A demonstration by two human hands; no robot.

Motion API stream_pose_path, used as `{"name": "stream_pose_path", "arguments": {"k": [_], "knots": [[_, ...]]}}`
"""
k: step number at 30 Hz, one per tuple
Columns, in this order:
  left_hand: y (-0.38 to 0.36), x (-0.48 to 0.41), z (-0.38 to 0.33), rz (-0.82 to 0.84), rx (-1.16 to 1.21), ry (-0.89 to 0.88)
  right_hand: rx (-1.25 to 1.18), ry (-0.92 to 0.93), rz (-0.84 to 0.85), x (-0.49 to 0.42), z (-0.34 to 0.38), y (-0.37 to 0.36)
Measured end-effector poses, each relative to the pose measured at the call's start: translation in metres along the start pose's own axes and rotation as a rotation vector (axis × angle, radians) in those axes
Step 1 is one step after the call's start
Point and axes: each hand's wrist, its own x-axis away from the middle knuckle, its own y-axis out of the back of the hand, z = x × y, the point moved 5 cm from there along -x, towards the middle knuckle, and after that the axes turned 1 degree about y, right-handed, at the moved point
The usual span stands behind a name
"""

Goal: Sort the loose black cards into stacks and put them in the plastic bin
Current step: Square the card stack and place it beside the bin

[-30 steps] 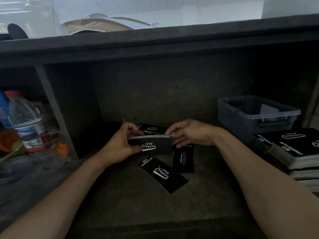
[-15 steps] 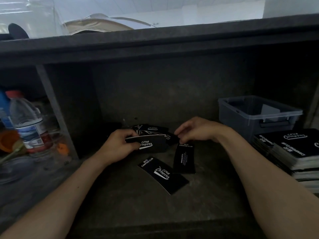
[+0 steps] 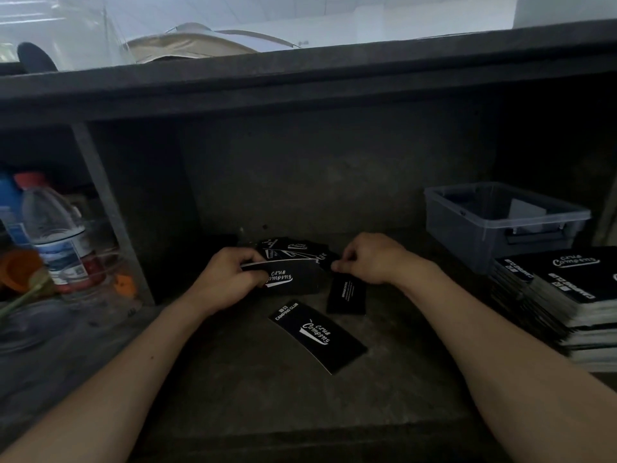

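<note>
Grips a thin stack of black cards [image 3: 290,279] in the left hand [image 3: 227,282], fingers curled round its left end, likely to keep the edges square while adding more. Pinches, with the curled fingertips of the right hand [image 3: 370,259], what looks like a card [image 3: 324,259] at the edge of the loose heap [image 3: 287,247] just behind. Leaves two more cards [image 3: 317,335] flat on the shelf [image 3: 233,379] in front. Shows matte black faces with white "Camping Club" lettering. Keeps the plastic bin [image 3: 500,225] well to the right, behind tall piles [image 3: 567,295].
</note>
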Motion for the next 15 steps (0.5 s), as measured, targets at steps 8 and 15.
{"name": "stream_pose_path", "arguments": {"k": [8,15], "knots": [[0.001,0.001,0.001,-0.002,0.010,0.000,0.146,-0.205,0.132,0.007,0.004,0.001],[-0.002,0.004,-0.004,0.043,0.055,-0.044,0.075,-0.221,0.262,0.006,-0.007,0.006]]}}
